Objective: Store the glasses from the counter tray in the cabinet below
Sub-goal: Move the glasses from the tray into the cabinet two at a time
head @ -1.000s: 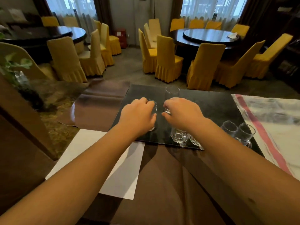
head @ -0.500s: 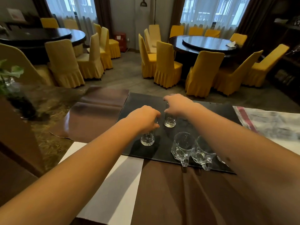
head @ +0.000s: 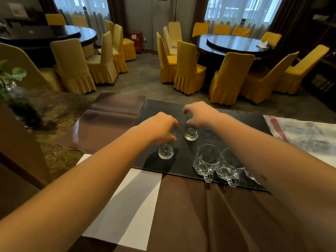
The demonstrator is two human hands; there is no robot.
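Observation:
A flat black tray [head: 181,166] lies on the brown counter. My left hand [head: 161,128] grips the top of a small clear tumbler [head: 165,151] near the tray's front left. My right hand [head: 199,113] is closed over the rim of a second clear tumbler [head: 190,132] further back. Two glass mugs with handles [head: 207,161] [head: 228,170] stand at the tray's front edge, and a third glass [head: 251,176] is partly hidden under my right forearm. No cabinet is in view.
A white sheet [head: 131,202] lies on the counter in front of the tray. A white cloth with a red stripe [head: 300,135] covers the right side. A plant in a glass vase [head: 11,91] stands left. Yellow chairs [head: 189,68] surround round tables beyond.
My view has tilted up a little and both hands have stayed on their tumblers, the right hand reaching slightly further back on the tray.

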